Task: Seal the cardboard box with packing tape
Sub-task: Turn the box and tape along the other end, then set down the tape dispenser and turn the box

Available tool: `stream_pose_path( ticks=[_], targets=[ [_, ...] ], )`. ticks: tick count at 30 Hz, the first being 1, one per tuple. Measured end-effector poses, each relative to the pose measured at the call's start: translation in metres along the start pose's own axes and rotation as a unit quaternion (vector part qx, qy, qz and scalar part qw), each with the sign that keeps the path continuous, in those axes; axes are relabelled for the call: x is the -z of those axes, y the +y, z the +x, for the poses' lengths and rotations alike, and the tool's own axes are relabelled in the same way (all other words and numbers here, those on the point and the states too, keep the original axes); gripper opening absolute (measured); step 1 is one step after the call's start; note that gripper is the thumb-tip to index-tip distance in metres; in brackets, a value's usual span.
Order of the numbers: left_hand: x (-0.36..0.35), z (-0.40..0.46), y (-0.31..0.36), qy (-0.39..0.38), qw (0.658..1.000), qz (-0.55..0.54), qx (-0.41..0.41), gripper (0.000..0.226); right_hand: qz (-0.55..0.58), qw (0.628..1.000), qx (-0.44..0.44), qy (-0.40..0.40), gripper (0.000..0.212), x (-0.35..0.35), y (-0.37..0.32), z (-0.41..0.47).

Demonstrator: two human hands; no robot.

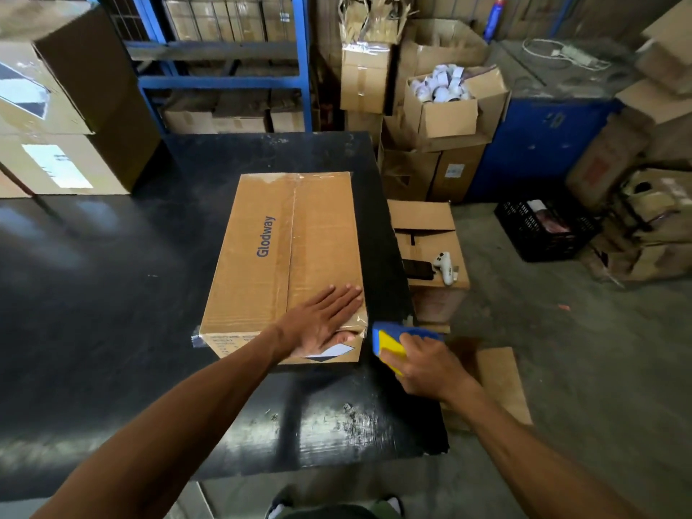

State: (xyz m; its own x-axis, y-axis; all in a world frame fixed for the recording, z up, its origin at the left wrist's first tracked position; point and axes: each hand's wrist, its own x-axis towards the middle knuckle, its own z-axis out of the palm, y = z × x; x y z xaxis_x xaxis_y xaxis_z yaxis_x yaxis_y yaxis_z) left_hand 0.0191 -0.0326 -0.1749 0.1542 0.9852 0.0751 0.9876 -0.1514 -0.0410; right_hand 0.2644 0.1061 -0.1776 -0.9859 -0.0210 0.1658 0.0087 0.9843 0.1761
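A brown cardboard box point(262, 252) marked "Glodway" lies closed on the black table point(112, 294), with clear tape along its centre seam and over its near right corner. My left hand point(322, 320) lies flat on the box's near right corner, fingers spread on top and thumb over the front face. My right hand point(427, 365) grips a blue and yellow tape dispenser point(393, 342) just to the right of that corner, close to the box. Whether tape still joins the dispenser to the box cannot be made out.
Stacked cartons point(67, 106) stand at the table's far left. Right of the table a lower carton point(430, 256) carries a white handheld tool point(445, 267) and a dark phone. An open box of white rolls point(449, 103), a black crate point(543, 230) and more cartons crowd the floor.
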Motion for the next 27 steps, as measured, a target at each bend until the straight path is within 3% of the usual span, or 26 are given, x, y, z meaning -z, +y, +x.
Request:
stream_pose_path(
  ticks=[3,6,9,13,17,21,24,27],
  targets=[
    [0.008,0.011,0.011,0.002,0.999,-0.008,0.049,0.075,0.046,0.993,-0.103,-0.037,0.045,-0.002,-0.016,0.012],
    [0.01,0.028,0.034,0.012,0.992,-0.025,0.121,0.073,0.109,0.95,-0.283,-0.077,0.048,0.014,-0.008,0.023],
    [0.003,0.035,0.034,0.035,0.995,0.016,0.095,0.059,0.233,0.872,-0.42,-0.091,0.047,0.018,-0.001,0.019],
    [-0.006,0.033,0.029,0.024,0.998,0.01,0.052,0.033,0.423,0.712,-0.56,-0.034,0.042,0.005,-0.003,0.011],
    [-0.004,0.034,0.034,0.04,0.998,-0.007,0.048,0.035,0.515,0.595,-0.617,0.012,0.04,-0.011,-0.011,0.01],
    [0.002,0.034,0.034,0.029,0.992,-0.047,0.112,0.05,0.575,0.495,-0.646,0.086,0.034,-0.029,-0.021,0.012],
    [0.004,0.039,0.036,0.001,0.972,-0.09,0.216,0.09,0.565,0.475,-0.668,0.092,0.035,-0.045,-0.032,0.011],
    [0.003,0.043,0.036,-0.037,0.961,-0.086,0.261,0.103,0.528,0.516,-0.669,0.089,0.033,-0.056,-0.045,0.005]
  ],
)
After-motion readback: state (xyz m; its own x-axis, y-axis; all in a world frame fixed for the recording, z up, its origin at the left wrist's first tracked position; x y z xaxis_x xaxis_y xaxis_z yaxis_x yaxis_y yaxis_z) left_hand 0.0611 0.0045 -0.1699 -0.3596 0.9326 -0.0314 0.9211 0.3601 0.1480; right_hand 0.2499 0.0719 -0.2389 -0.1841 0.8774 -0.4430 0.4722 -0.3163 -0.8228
